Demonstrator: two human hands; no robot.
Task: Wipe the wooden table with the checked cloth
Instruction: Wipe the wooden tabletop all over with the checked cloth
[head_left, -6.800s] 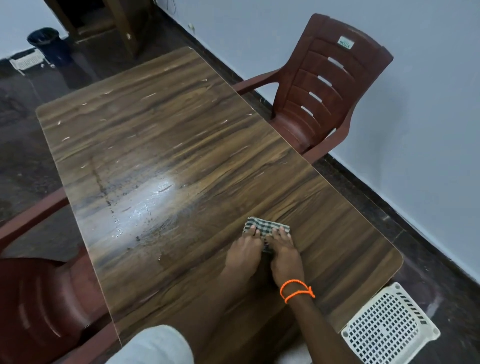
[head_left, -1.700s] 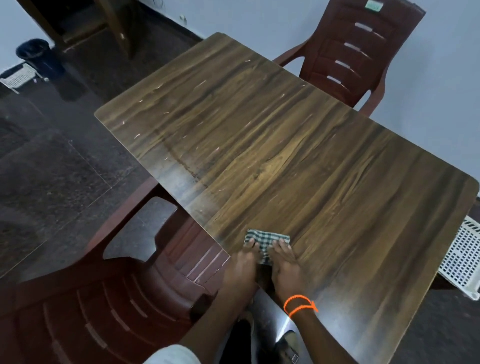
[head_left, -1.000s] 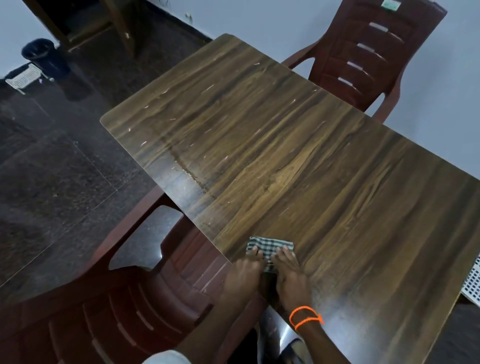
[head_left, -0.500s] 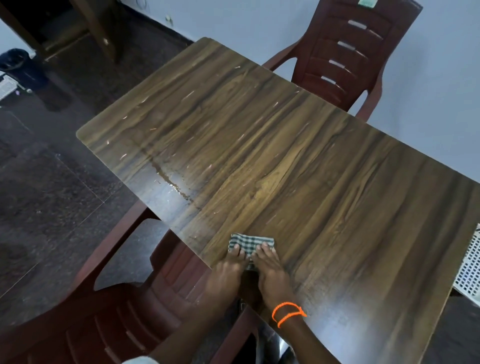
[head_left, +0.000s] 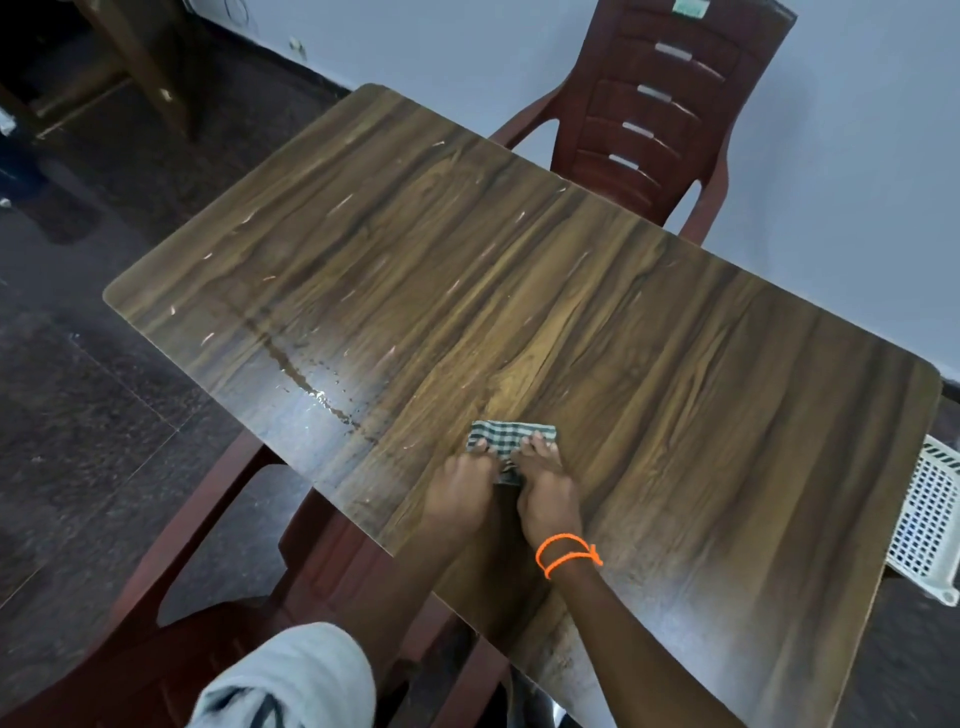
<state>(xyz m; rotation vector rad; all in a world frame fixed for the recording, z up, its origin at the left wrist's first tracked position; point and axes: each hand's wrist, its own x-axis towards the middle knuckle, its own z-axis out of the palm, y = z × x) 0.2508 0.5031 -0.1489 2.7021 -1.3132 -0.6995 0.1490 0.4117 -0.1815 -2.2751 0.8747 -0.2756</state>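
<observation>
Left hand (head_left: 460, 486) and right hand (head_left: 545, 491) flat, fingers (head_left: 537, 448) straight, pressing checked cloth (head_left: 511, 434) on worktop (head_left: 675, 364); push toward wet streak (head_left: 306, 382), even pressure

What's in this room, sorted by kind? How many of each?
Wooden table: 1
Checked cloth: 1, under the left hand and right hand
Brown plastic chairs: 2
White perforated basket: 1
Orange wrist thread: 1
Total: 6
</observation>
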